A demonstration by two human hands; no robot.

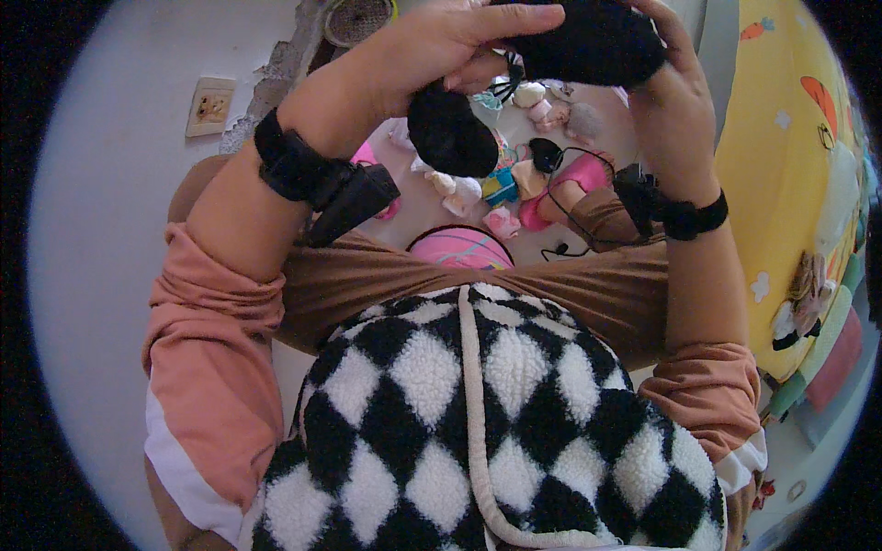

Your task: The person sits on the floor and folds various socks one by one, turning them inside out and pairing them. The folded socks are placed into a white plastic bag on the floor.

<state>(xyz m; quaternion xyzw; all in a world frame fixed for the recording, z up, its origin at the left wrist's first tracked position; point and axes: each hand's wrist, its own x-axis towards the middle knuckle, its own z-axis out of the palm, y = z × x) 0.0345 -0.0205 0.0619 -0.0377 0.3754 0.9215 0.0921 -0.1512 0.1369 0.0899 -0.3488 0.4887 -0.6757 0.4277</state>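
Note:
Both hands are raised at the top of the view with soft black fabric (589, 45), which looks like a sock, stretched between them. My left hand (475, 41) grips its left end, the thumb lying across the top. My right hand (672, 76) holds the right end, its fingers partly hidden behind the cloth. Below my left hand hangs a rounded black fabric piece (451, 134); whether it joins the stretched part cannot be seen. On the floor beneath lie several small bundles of cloth, among them a white one (463, 196), a pink one (501, 222) and a grey one (584, 122).
A bed with a yellow carrot-print cover (772, 172) flanks my right side. A wall with a socket plate (211, 107) stands on the left. A pink patterned round object (462, 248) sits between my knees. A black cable (551, 186) loops near a pink slipper (586, 172).

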